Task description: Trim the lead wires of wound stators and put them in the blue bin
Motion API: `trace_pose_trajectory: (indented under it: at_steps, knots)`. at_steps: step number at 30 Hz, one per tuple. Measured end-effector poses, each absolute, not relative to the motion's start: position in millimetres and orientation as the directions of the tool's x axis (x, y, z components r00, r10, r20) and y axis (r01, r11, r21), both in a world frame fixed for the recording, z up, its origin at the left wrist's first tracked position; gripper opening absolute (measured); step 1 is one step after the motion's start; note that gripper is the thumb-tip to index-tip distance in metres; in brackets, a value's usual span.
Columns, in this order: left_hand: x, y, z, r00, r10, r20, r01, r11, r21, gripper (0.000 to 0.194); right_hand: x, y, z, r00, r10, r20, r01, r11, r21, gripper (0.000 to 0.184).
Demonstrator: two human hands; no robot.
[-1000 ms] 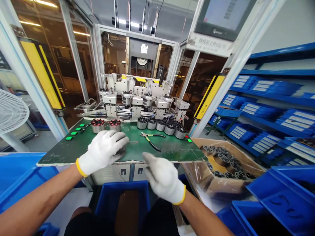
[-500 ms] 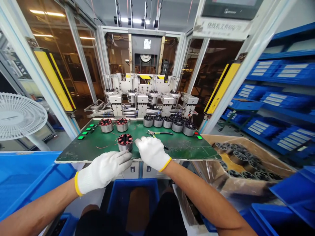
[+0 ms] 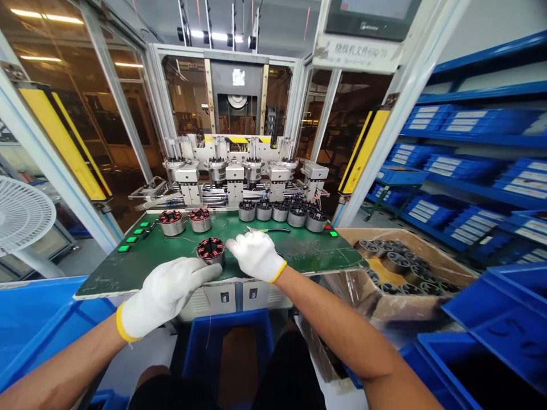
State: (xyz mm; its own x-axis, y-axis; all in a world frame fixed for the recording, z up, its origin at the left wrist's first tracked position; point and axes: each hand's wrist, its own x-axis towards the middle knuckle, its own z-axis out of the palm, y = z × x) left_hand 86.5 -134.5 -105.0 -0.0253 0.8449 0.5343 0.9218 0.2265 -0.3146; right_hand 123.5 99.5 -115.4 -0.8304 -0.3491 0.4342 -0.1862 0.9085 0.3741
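Head view: a red-wound stator [image 3: 211, 249] is sitting at 11 o'clock on the green table [image 3: 318, 245], the left hand [image 3: 166, 293] lying extended at its 6 o'clock; the right hand [image 3: 256, 254], bunched, is newly joining at 3 o'clock, bringing both to 1 piece, any grips being unclear

Amber-tinted panels [image 3: 102, 125] in pale metal framing [image 3: 327, 114] stand beyond the far edge of the green worktop [image 3: 316, 253] — bright light strips [image 3: 47, 17] show in the left-hand ones. Past the right edge, blue shelves [image 3: 470, 139] stand before a pale wall [image 3: 504, 25]; past the left — a white fan [image 3: 25, 213] and grey floor [image 3: 96, 256].
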Motion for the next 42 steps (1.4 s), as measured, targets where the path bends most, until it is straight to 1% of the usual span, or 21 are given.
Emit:
trace_pose_trajectory:
  at_steps: [3,4,6,8,10,12,13,15,18,19,21,23,25,27,29,31,33,34,36,39,42]
  knots:
    - [88.0,-135.5,-113.7,-0.06,0.817,0.574,0.926,0.26,-0.273,0.039,115.1,98.3,-120.4,-0.835,-0.34,0.433,-0.196,0.918,0.343,0.021]
    - [88.5,-136.4,-117.1,-0.08,0.804,0.59,0.932,0.271,-0.242,0.038,114.3,97.7,-121.5,-0.838,-0.337,0.429,-0.203,0.922,0.33,0.021]
    - [88.9,-138.8,-121.7,-0.148,0.78,0.609,0.946,0.291,-0.143,0.039,115.0,96.6,-123.0,-0.849,-0.326,0.416,-0.213,0.931,0.295,0.02]
    - [88.8,-140.4,-120.4,-0.25,0.751,0.612,0.951,0.31,0.008,0.041,117.8,95.4,-124.0,-0.865,-0.31,0.395,-0.22,0.941,0.258,0.019]
    - [88.2,-138.4,-110.9,-0.407,0.701,0.586,0.912,0.35,0.215,0.042,122.0,92.7,-125.5,-0.884,-0.299,0.359,-0.226,0.946,0.231,0.016]
    - [86.7,-129.9,-94.4,-0.595,0.626,0.504,0.803,0.438,0.405,0.04,127.4,86.7,-128.1,-0.902,-0.29,0.321,-0.231,0.95,0.208,0.014]
    - [85.5,-122.6,-84.7,-0.673,0.588,0.45,0.738,0.487,0.467,0.039,130.4,82.1,-129.8,-0.909,-0.281,0.308,-0.229,0.954,0.194,0.013]
    - [81.7,-101.9,-66.4,-0.754,0.546,0.366,0.653,0.561,0.509,0.037,136.3,70.0,-133.6,-0.919,-0.244,0.308,-0.202,0.966,0.162,0.012]
    - [74.2,-64.3,-49.7,-0.749,0.579,0.324,0.657,0.583,0.477,0.036,142.4,50.4,-138.8,-0.937,-0.179,0.3,-0.147,0.981,0.128,0.011]
    - [71.6,-53.7,-47.5,-0.738,0.601,0.309,0.668,0.58,0.467,0.036,143.5,45.5,-140.0,-0.942,-0.165,0.292,-0.134,0.983,0.122,0.012]
    - [67.3,-41.9,-46.3,-0.71,0.652,0.266,0.681,0.54,0.495,0.038,144.4,40.3,-141.6,-0.95,-0.144,0.279,-0.116,0.987,0.115,0.013]
    - [64.9,-45.6,-47.6,-0.692,0.663,0.287,0.694,0.501,0.516,0.038,144.5,40.7,-142.6,-0.948,-0.13,0.29,-0.105,0.989,0.1,0.014]
    - [65.2,-62.4,-51.1,-0.689,0.614,0.387,0.72,0.516,0.464,0.038,144.2,44.2,-143.8,-0.938,-0.131,0.321,-0.109,0.99,0.086,0.014]
    - [67.6,-84.2,-58.4,-0.605,0.633,0.484,0.795,0.518,0.317,0.031,144.4,47.9,-144.9,-0.922,-0.145,0.358,-0.122,0.989,0.087,0.015]
    - [70.2,-102.1,-70.8,-0.453,0.746,0.489,0.884,0.449,0.133,0.023,145.7,49.4,-145.2,-0.914,-0.154,0.375,-0.126,0.987,0.099,0.016]
    - [71.6,-111.5,-87.0,-0.32,0.831,0.455,0.92,0.387,-0.059,0.024,149.0,47.7,-143.8,-0.919,-0.144,0.368,-0.114,0.988,0.1,0.017]
    - [71.0,-113.3,-103.8,-0.262,0.846,0.464,0.895,0.393,-0.21,0.029,154.0,43.0,-140.9,-0.929,-0.119,0.349,-0.093,0.992,0.089,0.018]
    - [70.0,-112.5,-111.5,-0.239,0.842,0.485,0.88,0.398,-0.258,0.031,156.9,39.8,-139.3,-0.935,-0.105,0.339,-0.083,0.994,0.077,0.018]
    - [66.9,-109.9,-124.4,-0.184,0.823,0.538,0.867,0.394,-0.306,0.032,162.1,32.7,-136.5,-0.946,-0.078,0.315,-0.068,0.997,0.042,0.018]
    - [61.5,-107.0,-137.6,-0.112,0.776,0.62,0.868,0.38,-0.319,0.031,167.1,23.6,-133.5,-0.96,-0.043,0.275,-0.045,0.999,-0.002,0.019]
    - [57.6,-105.4,-145.0,-0.075,0.731,0.678,0.879,0.369,-0.301,0.031,170.6,20.2,-124.0,-0.973,-0.051,0.224,-0.048,0.999,0.019,0.02]
